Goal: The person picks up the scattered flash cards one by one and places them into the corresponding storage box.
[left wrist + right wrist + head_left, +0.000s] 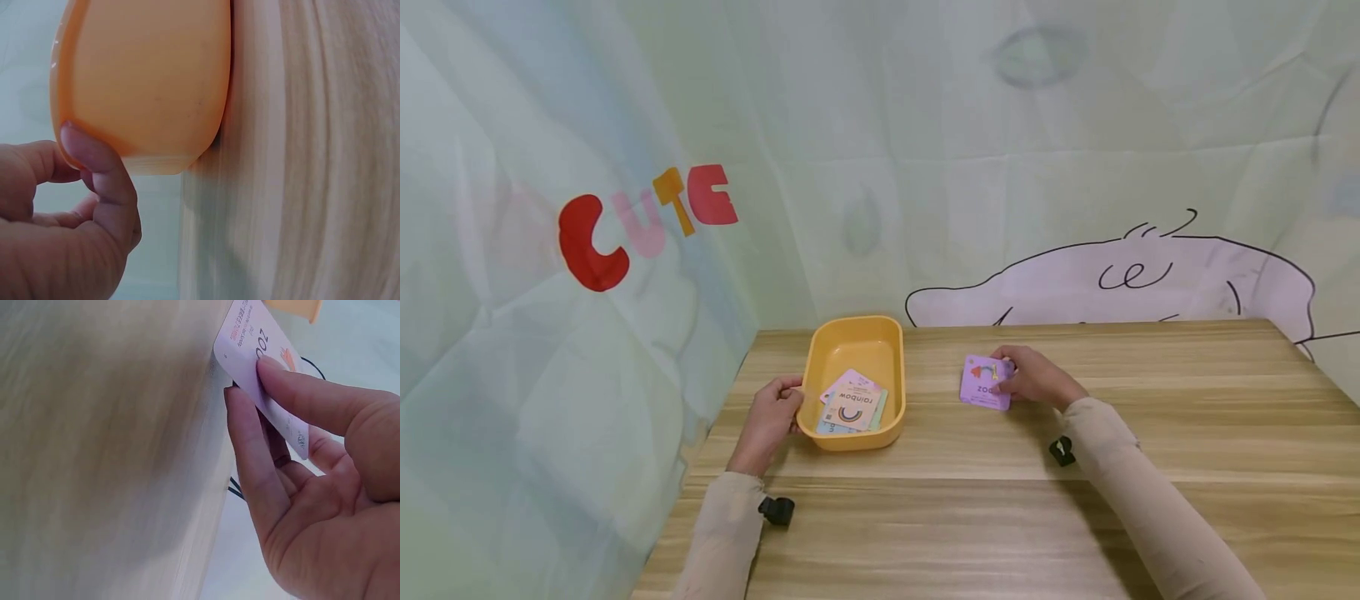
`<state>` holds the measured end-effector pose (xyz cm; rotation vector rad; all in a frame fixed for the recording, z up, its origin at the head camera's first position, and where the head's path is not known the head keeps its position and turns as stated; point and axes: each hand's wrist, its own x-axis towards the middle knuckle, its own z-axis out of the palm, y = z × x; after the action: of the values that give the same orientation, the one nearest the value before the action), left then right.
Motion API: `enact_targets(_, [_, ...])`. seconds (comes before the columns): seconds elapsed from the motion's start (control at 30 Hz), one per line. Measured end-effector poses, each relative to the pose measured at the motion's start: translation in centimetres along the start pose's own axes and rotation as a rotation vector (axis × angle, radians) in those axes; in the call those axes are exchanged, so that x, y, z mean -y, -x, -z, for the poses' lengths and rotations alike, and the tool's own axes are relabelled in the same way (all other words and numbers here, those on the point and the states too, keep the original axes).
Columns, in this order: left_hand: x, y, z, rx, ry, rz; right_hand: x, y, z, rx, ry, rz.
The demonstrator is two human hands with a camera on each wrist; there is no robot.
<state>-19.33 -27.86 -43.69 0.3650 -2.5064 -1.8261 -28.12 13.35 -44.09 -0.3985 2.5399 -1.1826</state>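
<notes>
A yellow-orange plastic tray [856,329] stands on the table with several picture cards inside, the top one a rainbow card [854,407]. My left hand [769,421] pinches the tray's left rim; in the left wrist view the thumb [94,153] lies on the outer wall and fingers curl behind the rim. To the right of the tray, my right hand [1033,379] pinches a purple "zoo" card [979,385]. The right wrist view shows the thumb [300,387] on the card's printed face and fingers beneath it.
The wooden table [925,533] extends in front and to the right. Behind it hangs a pale printed cloth [850,125] with "CUTE" lettering and a cartoon outline. Small black devices [777,511] sit at both wrists.
</notes>
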Motion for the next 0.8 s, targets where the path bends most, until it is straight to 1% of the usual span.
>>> enact_targets(0.13, [-0.02, 0.05, 0.02, 0.002, 0.003, 0.000, -0.01, 0.17, -0.08, 0.004, -0.047, 0.011])
enact_targets(0.23, [-0.01, 0.07, 0.02, 0.002, 0.002, 0.000, -0.06, 0.31, -0.13, 0.018, -0.079, 0.037])
enact_targets(0.5, [0.05, 0.06, 0.02, 0.002, 0.003, 0.006, -0.32, 0.26, -0.27, 0.034, -0.120, 0.097])
enact_targets(0.8, [0.00, -0.02, -0.03, -0.002, 0.006, 0.009, -0.48, 0.33, -0.21, -0.011, -0.094, 0.126])
